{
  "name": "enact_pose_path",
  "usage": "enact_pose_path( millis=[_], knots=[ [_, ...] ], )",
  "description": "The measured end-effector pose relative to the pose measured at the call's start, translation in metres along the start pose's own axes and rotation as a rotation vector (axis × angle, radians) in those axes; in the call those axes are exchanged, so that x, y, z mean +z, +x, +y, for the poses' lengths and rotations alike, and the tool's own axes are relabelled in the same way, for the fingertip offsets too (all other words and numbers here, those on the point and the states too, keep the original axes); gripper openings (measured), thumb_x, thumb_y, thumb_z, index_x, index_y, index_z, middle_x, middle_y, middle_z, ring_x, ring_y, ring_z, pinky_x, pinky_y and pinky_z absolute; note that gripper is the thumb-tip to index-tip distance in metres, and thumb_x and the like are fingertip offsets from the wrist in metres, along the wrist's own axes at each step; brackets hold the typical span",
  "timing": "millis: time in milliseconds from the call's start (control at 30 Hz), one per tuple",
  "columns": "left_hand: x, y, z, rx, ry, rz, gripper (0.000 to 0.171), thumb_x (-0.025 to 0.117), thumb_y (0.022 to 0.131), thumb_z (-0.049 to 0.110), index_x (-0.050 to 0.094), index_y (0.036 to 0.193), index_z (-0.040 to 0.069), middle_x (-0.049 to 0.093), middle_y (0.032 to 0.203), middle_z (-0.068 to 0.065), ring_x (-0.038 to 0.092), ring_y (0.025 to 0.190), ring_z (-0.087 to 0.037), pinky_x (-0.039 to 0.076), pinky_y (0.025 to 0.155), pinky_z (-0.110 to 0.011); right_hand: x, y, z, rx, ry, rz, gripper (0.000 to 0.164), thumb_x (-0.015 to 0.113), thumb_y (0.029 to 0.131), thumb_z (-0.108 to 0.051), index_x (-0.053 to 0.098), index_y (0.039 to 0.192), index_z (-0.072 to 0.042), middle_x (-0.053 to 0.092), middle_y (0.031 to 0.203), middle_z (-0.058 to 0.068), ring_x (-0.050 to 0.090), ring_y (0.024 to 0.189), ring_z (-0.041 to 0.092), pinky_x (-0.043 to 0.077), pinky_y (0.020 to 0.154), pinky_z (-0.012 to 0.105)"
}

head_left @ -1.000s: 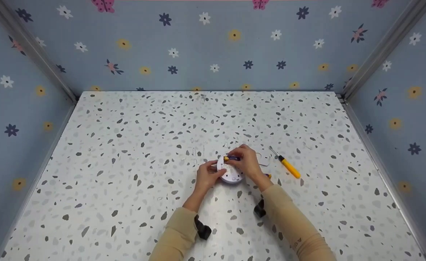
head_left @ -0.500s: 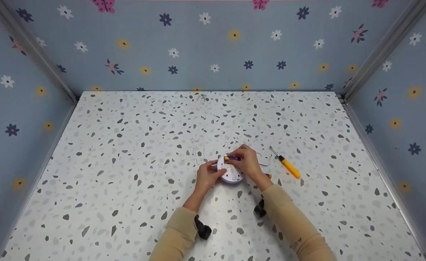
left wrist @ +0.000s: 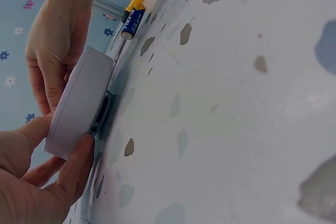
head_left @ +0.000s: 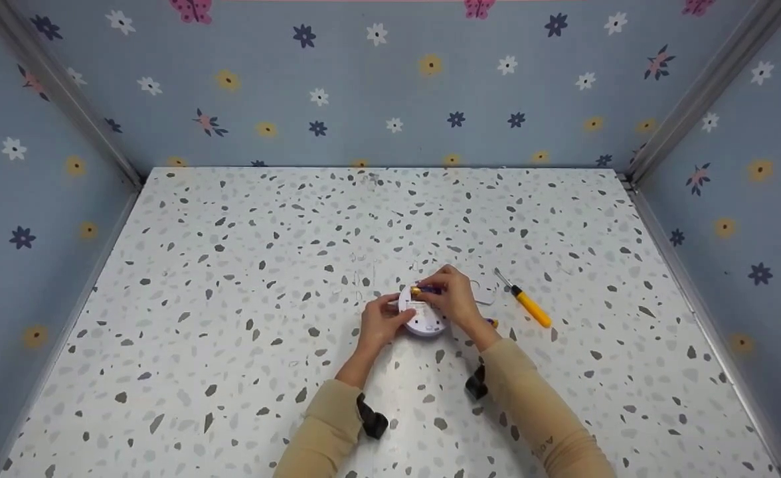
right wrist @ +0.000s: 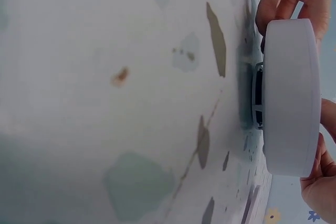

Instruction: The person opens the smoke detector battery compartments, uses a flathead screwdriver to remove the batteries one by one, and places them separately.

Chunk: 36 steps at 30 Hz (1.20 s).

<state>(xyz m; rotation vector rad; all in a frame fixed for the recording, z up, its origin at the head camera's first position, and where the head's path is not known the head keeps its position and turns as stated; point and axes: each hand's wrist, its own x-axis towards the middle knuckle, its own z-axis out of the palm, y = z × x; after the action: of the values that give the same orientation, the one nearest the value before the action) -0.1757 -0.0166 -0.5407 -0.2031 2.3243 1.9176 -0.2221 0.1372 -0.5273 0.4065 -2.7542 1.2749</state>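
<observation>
A round white smoke detector (head_left: 425, 325), its flat back facing up, is held between my hands. My left hand (head_left: 378, 322) grips its left rim, thumb on the back and fingers underneath, as the left wrist view shows. My right hand (head_left: 455, 297) pinches a blue and gold battery (head_left: 417, 291) at the slot near the detector's far edge; the fingers hide part of it. In the right wrist view the detector's side (right wrist: 292, 98) stands close over the table, with a dark slotted part on its face. Another battery (left wrist: 133, 22) lies on the table by the right wrist.
A screwdriver (head_left: 530, 307) with a yellow and black handle lies to the right of the hands. A thin whitish piece (head_left: 485, 297) lies just behind the right hand. The speckled table (head_left: 231, 372) is bounded by flowered panels (head_left: 390, 86) at the back and sides.
</observation>
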Motion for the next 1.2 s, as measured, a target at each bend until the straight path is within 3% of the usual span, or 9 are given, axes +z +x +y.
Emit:
enact_pose_path(
  millis=[233,367,433,567,867,1200],
  knots=[
    [0.000,0.004,-0.009,0.082,-0.036,-0.011,0.049,0.074,0.072,0.021,0.057,0.109,-0.005,0.062,0.082,-0.013,0.061,0.071,-0.020,0.052,0.058,-0.028,-0.001,-0.001,0.000,0.017,0.004,0.003,0.015,0.075,0.068,-0.010,0.072,0.083,-0.011,0.052,0.081,0.000,0.050,0.075,0.013,0.046,0.067,0.026],
    [0.000,0.003,-0.007,0.076,-0.023,-0.002,0.047,0.074,0.072,0.019,0.058,0.109,-0.004,0.062,0.083,-0.013,0.061,0.071,-0.021,0.051,0.059,-0.027,-0.001,-0.002,0.001,0.003,0.005,0.009,0.017,0.076,0.067,-0.010,0.072,0.084,-0.010,0.052,0.080,0.000,0.050,0.074,0.013,0.046,0.066,0.025],
    [0.001,0.001,-0.003,0.030,0.004,0.000,0.045,0.072,0.073,0.013,0.057,0.111,-0.005,0.062,0.086,-0.015,0.061,0.074,-0.022,0.051,0.061,-0.028,-0.001,-0.002,0.001,0.000,0.003,0.011,0.017,0.076,0.067,-0.011,0.072,0.084,-0.010,0.052,0.080,0.000,0.050,0.074,0.012,0.046,0.066,0.025],
    [0.001,0.000,0.001,0.016,0.012,0.005,0.044,0.072,0.073,0.010,0.057,0.112,-0.005,0.062,0.086,-0.015,0.061,0.072,-0.019,0.051,0.060,-0.025,-0.002,-0.003,0.001,-0.013,0.006,0.013,0.018,0.076,0.068,-0.012,0.072,0.085,-0.010,0.052,0.079,0.000,0.049,0.072,0.012,0.044,0.064,0.025],
    [0.001,-0.002,0.003,0.049,0.002,0.004,0.044,0.071,0.074,0.009,0.056,0.112,-0.007,0.062,0.085,-0.016,0.061,0.073,-0.021,0.051,0.059,-0.025,-0.003,-0.004,-0.001,-0.040,0.033,0.007,0.016,0.073,0.071,-0.011,0.071,0.087,-0.009,0.053,0.080,0.001,0.049,0.070,0.013,0.042,0.060,0.023],
    [0.001,-0.002,0.003,0.022,0.018,0.007,0.045,0.071,0.074,0.010,0.056,0.113,-0.005,0.061,0.089,-0.016,0.061,0.076,-0.022,0.051,0.061,-0.026,-0.003,-0.005,-0.001,-0.056,0.098,0.038,0.016,0.074,0.069,-0.011,0.071,0.085,-0.008,0.053,0.078,0.001,0.052,0.071,0.013,0.046,0.062,0.023]
  ],
)
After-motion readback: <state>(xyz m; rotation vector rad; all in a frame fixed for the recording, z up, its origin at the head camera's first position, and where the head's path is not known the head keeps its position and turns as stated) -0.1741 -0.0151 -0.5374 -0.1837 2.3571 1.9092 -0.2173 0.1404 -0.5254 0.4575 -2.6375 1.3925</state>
